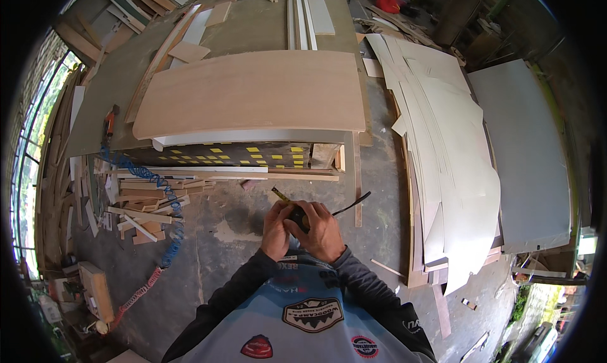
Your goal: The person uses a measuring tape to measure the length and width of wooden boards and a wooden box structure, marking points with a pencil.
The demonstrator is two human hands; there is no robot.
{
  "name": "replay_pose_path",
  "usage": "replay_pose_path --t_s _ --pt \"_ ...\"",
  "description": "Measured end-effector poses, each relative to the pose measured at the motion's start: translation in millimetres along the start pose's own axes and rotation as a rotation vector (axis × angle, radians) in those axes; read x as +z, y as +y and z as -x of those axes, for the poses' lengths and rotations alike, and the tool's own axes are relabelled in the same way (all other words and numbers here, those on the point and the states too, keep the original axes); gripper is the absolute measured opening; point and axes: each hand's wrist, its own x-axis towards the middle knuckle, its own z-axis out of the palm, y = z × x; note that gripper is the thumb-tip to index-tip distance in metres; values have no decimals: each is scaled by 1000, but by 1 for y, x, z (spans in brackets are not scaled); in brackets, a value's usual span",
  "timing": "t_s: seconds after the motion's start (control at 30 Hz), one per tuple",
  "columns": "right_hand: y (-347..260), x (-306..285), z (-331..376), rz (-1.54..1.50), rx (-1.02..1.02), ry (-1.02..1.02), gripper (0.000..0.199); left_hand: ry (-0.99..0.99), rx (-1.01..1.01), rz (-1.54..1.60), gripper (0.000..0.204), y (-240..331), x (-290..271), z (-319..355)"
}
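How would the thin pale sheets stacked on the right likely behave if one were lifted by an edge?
The pale sheets look very thin and wide, so one would probably flop and sag. Their splayed, overhanging edges suggest they slide easily. Corners may crack, since some edges already look ragged.

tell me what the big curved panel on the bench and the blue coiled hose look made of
The big panel looks like plywood or veneered board: pale brown, matte, faint grain, a lighter edge along its front. The blue coiled hose looks like flexible plastic, smooth and slightly glossy, springing in tight loops; it turns red lower down.
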Motion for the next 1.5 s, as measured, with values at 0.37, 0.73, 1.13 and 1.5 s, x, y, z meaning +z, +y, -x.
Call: replay_pose_path --t_s 0.37,0.73,1.13,1.5 --pt "1 43 25 -35 2 -55 49 101 -255 233 28 -2 -62 -14" --pt "6 23 -45 58 184 518 30 -2 -47 210 29 193 -71 -102" --pt "101 -16 -43 754 633 588 55 -58 995 -1196 63 290 -37 -327" --pt "175 -56 -26 202 670 129 42 -186 1023 -1540 56 220 -46 -409"
